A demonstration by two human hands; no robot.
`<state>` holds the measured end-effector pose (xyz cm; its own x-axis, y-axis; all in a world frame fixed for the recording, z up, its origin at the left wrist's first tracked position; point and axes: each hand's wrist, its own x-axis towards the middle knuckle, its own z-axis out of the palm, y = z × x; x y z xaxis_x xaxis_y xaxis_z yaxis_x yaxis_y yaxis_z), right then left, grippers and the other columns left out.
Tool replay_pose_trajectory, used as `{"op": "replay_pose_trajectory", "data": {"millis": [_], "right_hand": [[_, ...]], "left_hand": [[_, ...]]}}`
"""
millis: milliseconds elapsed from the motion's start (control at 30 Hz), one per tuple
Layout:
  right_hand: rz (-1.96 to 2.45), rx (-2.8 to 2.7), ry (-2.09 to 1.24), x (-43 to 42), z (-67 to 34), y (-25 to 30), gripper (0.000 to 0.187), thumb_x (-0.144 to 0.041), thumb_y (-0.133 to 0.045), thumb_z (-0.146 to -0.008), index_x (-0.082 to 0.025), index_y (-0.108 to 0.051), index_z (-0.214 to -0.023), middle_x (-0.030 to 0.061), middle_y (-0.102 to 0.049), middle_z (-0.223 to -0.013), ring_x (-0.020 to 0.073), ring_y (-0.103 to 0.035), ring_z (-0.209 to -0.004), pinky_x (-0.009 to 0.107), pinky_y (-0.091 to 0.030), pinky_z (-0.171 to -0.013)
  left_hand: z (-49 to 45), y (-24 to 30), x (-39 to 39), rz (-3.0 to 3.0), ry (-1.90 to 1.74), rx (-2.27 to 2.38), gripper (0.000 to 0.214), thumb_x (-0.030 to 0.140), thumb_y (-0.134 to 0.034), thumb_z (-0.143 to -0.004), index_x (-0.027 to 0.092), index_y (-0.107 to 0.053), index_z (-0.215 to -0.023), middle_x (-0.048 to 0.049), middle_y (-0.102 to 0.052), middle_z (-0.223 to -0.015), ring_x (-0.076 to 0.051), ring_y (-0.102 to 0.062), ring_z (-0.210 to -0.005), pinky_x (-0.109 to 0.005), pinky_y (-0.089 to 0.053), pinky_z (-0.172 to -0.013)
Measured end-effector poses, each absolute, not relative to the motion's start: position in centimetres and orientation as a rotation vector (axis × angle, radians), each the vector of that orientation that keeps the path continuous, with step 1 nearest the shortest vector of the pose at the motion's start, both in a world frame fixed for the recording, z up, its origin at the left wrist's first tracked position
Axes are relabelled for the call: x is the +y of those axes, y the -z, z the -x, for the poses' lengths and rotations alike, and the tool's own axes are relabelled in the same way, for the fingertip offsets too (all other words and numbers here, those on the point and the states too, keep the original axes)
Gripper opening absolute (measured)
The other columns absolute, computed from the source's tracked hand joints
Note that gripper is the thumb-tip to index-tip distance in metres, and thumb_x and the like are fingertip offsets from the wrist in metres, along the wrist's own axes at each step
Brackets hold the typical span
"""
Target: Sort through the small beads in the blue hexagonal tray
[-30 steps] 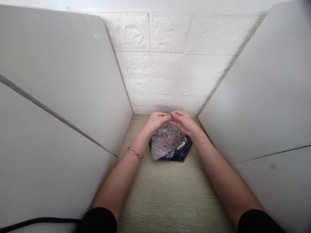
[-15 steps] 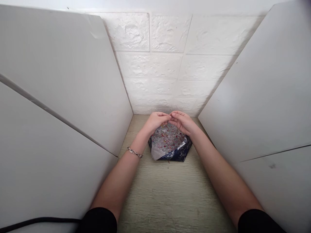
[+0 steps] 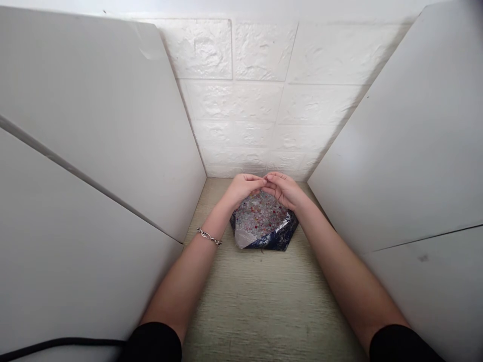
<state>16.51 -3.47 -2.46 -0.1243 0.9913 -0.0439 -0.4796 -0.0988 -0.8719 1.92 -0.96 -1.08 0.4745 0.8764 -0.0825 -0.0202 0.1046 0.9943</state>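
Note:
Many small beads [image 3: 262,213], clear with some red and orange ones, lie heaped on a dark blue patterned wrapper [image 3: 272,240] with a pale grey corner. Over the far edge of the heap, my left hand [image 3: 245,188] is closed in a pinch, its fingertips meeting those of the other hand. My right hand [image 3: 284,189] pinches too, thumb and forefinger together, the other fingers curled above the beads. Whatever sits between the fingertips is too small to make out. A silver chain bracelet [image 3: 209,236] circles my left wrist.
The wrapper rests on a greenish wood-grain surface [image 3: 260,306]. White panels rise on the left [image 3: 113,125] and the right [image 3: 400,141]. Behind stands a white brick-patterned wall [image 3: 260,100]. A black cable [image 3: 64,343] runs along the lower left.

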Motion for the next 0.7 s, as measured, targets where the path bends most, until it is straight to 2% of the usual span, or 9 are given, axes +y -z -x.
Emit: {"op": "replay_pose_trajectory", "data": {"millis": [267,700], "right_hand": [[0.822,-0.864,-1.523,-3.34,-16.41,2.79,0.012,-0.023,-0.069,-0.066,-0.016,-0.061,-0.071,-0.0006,-0.066,-0.07,0.0073,-0.062,-0.068,0.017,-0.052,-0.067],[0.853,-0.868,-1.476,-3.53,-16.11,2.59,0.009,-0.024,-0.066,-0.067,-0.018,-0.059,-0.07,-0.0019,-0.064,-0.07,0.0072,-0.06,-0.068,0.018,-0.052,-0.068]], "left_hand": [[-2.11,1.49,-0.93,-1.283,-0.839,0.861,0.023,0.033,-0.068,-0.061,0.013,-0.067,-0.071,0.0003,-0.055,-0.057,-0.005,-0.044,-0.051,-0.021,-0.035,-0.053],[-2.22,1.19,-1.15,-1.183,-0.854,0.829,0.016,0.026,-0.067,-0.062,0.013,-0.066,-0.069,0.0004,-0.057,-0.059,-0.004,-0.044,-0.05,-0.02,-0.037,-0.054]]}}
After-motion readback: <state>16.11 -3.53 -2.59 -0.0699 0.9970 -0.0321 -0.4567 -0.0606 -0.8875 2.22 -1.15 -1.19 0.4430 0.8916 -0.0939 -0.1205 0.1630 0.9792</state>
